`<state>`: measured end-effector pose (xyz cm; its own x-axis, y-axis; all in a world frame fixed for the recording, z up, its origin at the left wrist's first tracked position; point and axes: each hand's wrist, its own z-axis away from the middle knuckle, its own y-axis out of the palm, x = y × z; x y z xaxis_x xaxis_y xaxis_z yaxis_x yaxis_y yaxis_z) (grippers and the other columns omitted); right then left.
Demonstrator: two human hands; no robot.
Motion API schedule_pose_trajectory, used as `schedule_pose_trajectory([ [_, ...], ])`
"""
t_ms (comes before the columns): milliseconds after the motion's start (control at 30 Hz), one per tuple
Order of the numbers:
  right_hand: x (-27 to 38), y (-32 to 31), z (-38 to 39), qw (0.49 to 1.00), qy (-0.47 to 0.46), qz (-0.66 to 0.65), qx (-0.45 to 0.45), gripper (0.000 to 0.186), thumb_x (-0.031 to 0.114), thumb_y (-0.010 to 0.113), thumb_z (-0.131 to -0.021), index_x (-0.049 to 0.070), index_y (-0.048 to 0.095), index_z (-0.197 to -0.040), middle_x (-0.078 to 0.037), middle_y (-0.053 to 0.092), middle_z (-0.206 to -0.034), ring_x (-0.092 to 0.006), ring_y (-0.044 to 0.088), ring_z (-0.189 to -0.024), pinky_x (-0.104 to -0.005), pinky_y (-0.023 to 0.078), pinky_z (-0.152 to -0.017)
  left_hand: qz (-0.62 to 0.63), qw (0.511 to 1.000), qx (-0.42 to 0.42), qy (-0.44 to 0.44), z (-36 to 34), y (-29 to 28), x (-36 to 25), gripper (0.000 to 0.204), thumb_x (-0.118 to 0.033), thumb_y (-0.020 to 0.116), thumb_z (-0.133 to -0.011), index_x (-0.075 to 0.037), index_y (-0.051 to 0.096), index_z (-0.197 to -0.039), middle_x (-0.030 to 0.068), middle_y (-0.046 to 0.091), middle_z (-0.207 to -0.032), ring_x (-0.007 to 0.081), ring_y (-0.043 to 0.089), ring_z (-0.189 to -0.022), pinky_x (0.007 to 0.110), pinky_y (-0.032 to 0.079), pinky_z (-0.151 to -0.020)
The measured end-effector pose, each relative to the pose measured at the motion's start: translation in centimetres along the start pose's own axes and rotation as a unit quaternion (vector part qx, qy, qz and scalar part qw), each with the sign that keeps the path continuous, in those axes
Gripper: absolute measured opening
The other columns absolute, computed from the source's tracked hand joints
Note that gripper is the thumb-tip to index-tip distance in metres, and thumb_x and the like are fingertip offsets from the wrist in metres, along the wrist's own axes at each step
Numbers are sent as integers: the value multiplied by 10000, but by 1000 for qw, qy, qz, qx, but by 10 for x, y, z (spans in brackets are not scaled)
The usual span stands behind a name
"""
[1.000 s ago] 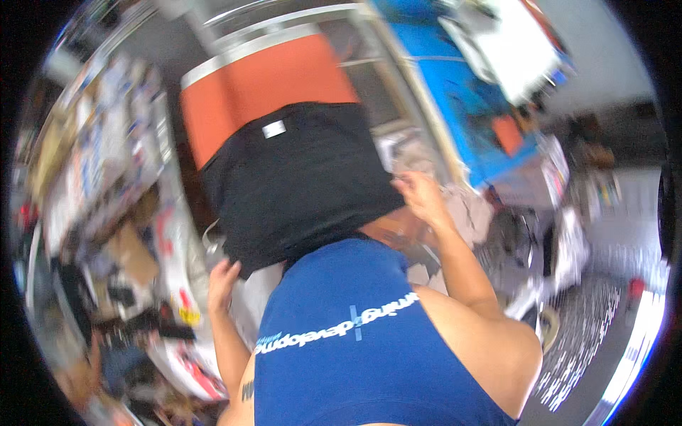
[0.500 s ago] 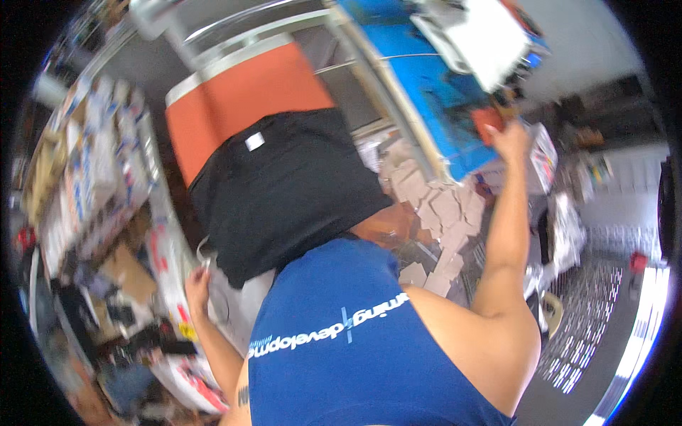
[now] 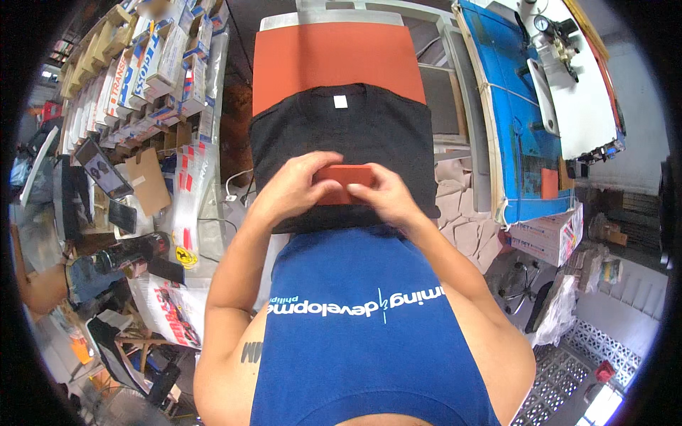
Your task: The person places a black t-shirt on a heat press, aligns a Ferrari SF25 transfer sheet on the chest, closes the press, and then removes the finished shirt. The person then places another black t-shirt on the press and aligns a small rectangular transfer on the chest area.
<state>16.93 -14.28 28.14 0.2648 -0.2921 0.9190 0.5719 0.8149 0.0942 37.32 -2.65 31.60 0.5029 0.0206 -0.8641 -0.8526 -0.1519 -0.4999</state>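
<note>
A small red-orange rectangular piece [image 3: 344, 173] is held between my two hands, above the black T-shirt [image 3: 341, 131]. My left hand [image 3: 297, 190] closes on its left end, with the thumb along the near face. From the other end, my right hand [image 3: 385, 197] grips it, slightly blurred. The shirt lies spread over an orange rectangular pad [image 3: 337, 64], its collar and white label toward the far side. Its near edge reaches the front of my blue top. A similar orange piece [image 3: 549, 183] rests on the blue surface to the right.
To the right stands a blue-topped machine part [image 3: 522, 142] with a white panel and a pressure gauge [image 3: 542, 23]. Several long boxes [image 3: 153, 64] fill a rack on the left. Beige sheets [image 3: 465, 213] lie below, between pad and machine. A white cable [image 3: 231, 190] hangs left of the shirt.
My right hand has come from the blue surface to the shirt with the orange piece. My left hand has risen from the lower left to grip it too. The view has turned.
</note>
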Motion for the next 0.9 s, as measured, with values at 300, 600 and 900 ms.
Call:
schedule_pose_trajectory([
  [300,47,-64,-177,729,-313,593,-136,335,215,678,-933,70,662,-1235,-152,596,-1385,-384,514,-1323,-534,414,-1079,-27,977,-199,-72,-42,-71,56,208,-22,635,-924,25,716,-1110,211,713,-1030,311,711,-932,365,541,-828],
  [600,89,-58,-196,809,-191,556,-2,265,174,823,-761,31,728,-963,-200,718,-1025,-421,667,-1007,-496,536,-861,-84,972,-208,-74,-175,-58,104,247,-111,654,-964,-36,734,-1185,155,763,-1072,242,739,-951,353,560,-858],
  [900,52,-72,-202,779,-330,525,-95,201,180,789,-816,67,745,-976,-111,687,-1190,-348,582,-1193,-488,481,-968,-183,982,-24,-29,-162,-50,110,338,-276,753,-911,-55,737,-1166,171,703,-1179,299,676,-1102,359,532,-942],
])
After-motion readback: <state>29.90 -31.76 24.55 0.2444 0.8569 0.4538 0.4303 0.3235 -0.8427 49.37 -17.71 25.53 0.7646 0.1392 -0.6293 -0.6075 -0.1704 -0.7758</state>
